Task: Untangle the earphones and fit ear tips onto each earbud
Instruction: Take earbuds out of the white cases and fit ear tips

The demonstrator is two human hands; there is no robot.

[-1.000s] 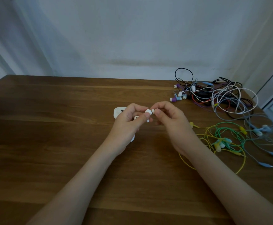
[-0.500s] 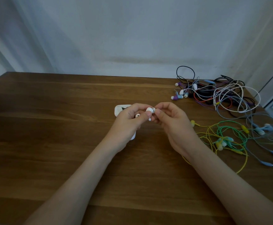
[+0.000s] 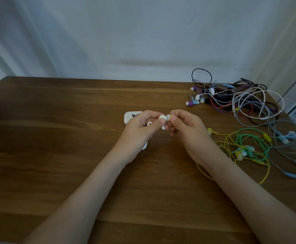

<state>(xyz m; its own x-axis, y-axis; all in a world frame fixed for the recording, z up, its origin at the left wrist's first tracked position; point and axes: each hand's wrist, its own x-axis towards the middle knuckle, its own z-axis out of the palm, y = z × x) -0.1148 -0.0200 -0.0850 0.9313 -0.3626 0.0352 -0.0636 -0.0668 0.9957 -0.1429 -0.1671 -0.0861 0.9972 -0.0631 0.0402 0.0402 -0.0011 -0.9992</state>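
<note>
A small white wireless earbud [image 3: 162,118] is pinched in the left hand [image 3: 140,131] at table centre; a pale silicone ear tip [image 3: 168,117], pinched by the right hand [image 3: 186,128], is pressed against it. Fitting appears underway; a firm seating push is judged next. Tangled wired earphones [image 3: 240,101] lie at two o'clock.

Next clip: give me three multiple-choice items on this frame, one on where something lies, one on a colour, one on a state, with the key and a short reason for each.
1. Where is the heap of tangled cables?
A. far right of the table
B. near left corner
C. under the forearms

2. What colour is the cable looped nearest the right forearm?
A. red
B. yellow
C. black

3. What is the state of the two hands?
A. both flat on the table
B. one resting, one raised
C. both pinching small white parts between them

Key:
1 A, the heap lies by the far right edge of the table.
2 B, the yellow cable curves beside that arm.
3 C, left hand holds a white earbud; right hand pinches a tip against it.
</note>
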